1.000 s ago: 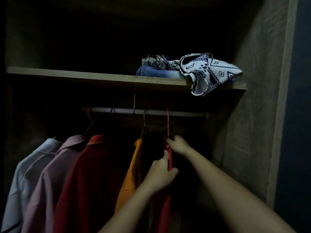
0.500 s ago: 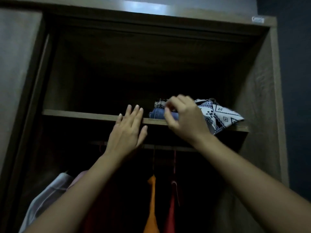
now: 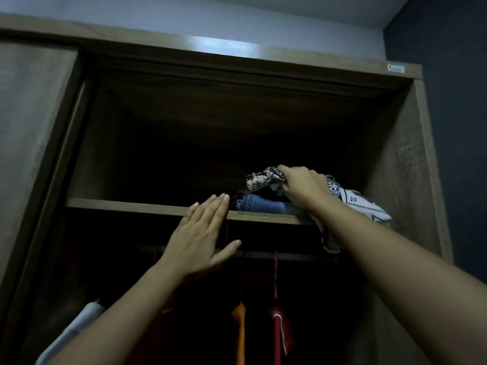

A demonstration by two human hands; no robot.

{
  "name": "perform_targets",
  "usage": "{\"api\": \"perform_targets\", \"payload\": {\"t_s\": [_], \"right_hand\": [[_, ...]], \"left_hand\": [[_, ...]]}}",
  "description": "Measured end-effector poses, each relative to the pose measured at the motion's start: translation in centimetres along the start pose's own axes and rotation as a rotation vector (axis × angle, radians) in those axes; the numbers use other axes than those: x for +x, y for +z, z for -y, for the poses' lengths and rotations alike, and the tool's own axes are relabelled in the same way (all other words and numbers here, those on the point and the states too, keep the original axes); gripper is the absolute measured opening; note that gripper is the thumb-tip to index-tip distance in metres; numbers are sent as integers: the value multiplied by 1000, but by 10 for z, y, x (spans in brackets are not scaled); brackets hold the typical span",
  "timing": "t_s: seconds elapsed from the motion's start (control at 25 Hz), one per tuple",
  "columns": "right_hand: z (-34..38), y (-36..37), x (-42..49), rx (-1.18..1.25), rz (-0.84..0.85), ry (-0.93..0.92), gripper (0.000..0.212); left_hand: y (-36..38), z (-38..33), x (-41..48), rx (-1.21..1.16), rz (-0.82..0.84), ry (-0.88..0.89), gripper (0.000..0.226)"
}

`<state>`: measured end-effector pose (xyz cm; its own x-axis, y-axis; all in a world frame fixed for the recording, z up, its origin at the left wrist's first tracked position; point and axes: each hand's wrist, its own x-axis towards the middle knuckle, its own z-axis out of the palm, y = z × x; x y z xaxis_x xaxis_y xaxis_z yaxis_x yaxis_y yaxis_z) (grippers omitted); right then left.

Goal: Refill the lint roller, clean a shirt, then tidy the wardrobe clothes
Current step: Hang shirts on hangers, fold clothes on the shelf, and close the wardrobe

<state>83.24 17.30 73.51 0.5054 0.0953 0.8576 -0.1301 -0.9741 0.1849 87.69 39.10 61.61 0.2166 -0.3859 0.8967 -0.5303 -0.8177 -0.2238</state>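
Right hand (image 3: 300,188) now grips the patterned cloth (image 3: 259,179) on the shelf (image 3: 126,205) — left hand (image 3: 200,241) hovers flat, released. I fear a tug drags the jeans (image 3: 263,205) off.

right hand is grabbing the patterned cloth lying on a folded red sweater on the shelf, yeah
No, not a red sweater: in the head view the right hand grips the patterned cloth lying on folded blue jeans on the shelf.

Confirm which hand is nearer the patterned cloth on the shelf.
Right. The right hand pinches the patterned cloth atop the folded jeans; the left hand is flat-fingered at the shelf edge, left of the cloth and not touching it.
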Motion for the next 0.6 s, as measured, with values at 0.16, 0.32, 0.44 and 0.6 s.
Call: {"api": "perform_targets", "payload": {"t_s": [0.16,0.32,0.44,0.6], "right_hand": [[-13,-25,-11,108,-205,-81,19],[-15,-42,-22,115,-143,33,20],[-12,-50,-28,168,-227,53,17],[-17,-67,-28,154,-127,71,23]], "left_hand": [[-25,-7,18,-378,-27,-176,93],[-32,-16,47,-328,178,-173,97],[-25,-26,52,-253,250,-161,88],[-12,-31,46,-44,225,-51,71]]}}
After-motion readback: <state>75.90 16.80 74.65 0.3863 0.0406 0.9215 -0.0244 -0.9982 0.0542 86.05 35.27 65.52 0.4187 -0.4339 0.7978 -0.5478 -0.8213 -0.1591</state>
